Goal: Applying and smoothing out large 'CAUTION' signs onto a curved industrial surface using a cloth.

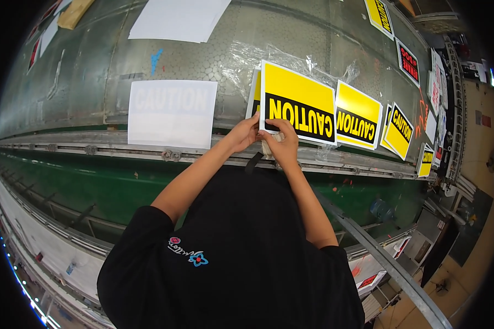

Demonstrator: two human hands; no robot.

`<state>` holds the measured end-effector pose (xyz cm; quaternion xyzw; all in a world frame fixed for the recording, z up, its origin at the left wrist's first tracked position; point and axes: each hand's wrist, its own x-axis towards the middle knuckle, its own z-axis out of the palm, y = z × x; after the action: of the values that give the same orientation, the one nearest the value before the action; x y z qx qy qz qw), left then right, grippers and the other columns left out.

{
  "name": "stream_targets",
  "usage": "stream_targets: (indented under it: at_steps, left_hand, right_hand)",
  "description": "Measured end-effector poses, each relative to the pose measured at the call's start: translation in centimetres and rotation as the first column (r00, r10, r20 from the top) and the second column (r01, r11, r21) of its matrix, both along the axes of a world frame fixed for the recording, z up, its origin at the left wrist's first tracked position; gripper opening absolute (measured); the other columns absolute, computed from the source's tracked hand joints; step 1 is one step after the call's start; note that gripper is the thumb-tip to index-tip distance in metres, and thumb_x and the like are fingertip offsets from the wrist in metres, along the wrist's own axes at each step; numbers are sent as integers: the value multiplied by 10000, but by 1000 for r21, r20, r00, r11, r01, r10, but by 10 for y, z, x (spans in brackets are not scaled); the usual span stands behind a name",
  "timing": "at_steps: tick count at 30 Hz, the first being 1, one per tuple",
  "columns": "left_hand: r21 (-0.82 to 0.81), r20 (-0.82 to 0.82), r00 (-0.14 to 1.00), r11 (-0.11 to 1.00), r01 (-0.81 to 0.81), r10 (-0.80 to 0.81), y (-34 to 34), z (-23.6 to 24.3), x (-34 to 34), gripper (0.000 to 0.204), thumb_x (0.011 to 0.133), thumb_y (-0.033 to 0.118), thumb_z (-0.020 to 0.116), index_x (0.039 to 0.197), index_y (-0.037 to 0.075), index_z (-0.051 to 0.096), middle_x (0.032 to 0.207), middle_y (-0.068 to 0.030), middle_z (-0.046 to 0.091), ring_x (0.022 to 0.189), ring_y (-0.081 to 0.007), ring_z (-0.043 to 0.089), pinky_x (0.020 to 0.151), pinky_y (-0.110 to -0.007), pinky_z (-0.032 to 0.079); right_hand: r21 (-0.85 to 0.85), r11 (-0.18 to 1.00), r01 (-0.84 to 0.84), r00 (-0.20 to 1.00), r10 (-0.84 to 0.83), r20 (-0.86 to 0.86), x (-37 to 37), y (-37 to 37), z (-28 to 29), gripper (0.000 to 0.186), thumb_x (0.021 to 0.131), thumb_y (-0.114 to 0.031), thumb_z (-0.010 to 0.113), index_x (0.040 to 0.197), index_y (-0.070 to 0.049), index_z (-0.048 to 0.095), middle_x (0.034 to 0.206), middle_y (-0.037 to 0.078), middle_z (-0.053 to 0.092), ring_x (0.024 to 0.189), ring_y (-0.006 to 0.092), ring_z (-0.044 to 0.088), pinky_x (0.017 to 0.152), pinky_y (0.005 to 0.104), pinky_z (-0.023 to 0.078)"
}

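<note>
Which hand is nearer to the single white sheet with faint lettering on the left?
Left: the left hand is just right of the white sheet; the right hand is farther right, at a yellow-and-black sign.

I look through the left fisheye camera of a pair worn on the person's head, facing steeply down over the black shirt (230,236) that fills the lower middle of my view. The left hand (242,135) and right hand (282,147) sit near the centre, within bent-arm reach of the lens, with the metal table (88,98) spreading beyond them. My feed is upright and unmirrored, so wide that the table's long edge bows and the floor (480,93) shows at right, inside a dark round rim.
</note>
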<state>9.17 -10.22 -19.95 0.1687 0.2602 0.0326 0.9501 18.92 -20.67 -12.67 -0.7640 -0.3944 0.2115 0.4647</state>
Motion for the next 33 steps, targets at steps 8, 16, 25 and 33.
stream_targets:
  at_steps: [8,16,25,33]
  left_hand:
    - [50,-85,996,998,29,-24,-7,-8,0,415,996,392,340,1190,53,483,1021,-33,538,856,-120,531,803,-311,472]
    - [199,-161,987,980,15,17,-22,-6,2,372,984,376,401,1046,39,546,849,-13,518,768,-109,520,762,-300,488]
    - [770,-279,950,624,134,141,-20,-30,-5,356,977,257,436,789,-25,544,608,-17,451,546,-98,493,539,-306,532]
    - [781,-446,890,525,338,90,-5,-39,-11,319,942,214,478,844,-71,581,654,-164,621,555,-188,651,434,-312,498]
  right_hand:
    - [-131,989,71,992,-56,115,-10,8,2,321,690,-172,726,972,-69,611,909,88,560,856,243,590,751,330,466]
    - [-240,970,44,948,36,318,-14,8,7,294,740,-105,622,1026,-52,576,868,134,551,760,311,595,640,391,486]
    - [-174,985,-3,903,77,423,2,3,19,278,757,-71,610,1033,-57,582,789,132,559,645,334,595,562,412,486]
    - [38,968,248,742,-215,635,59,-11,100,177,815,-13,618,988,-37,648,814,119,621,725,248,622,656,335,483]
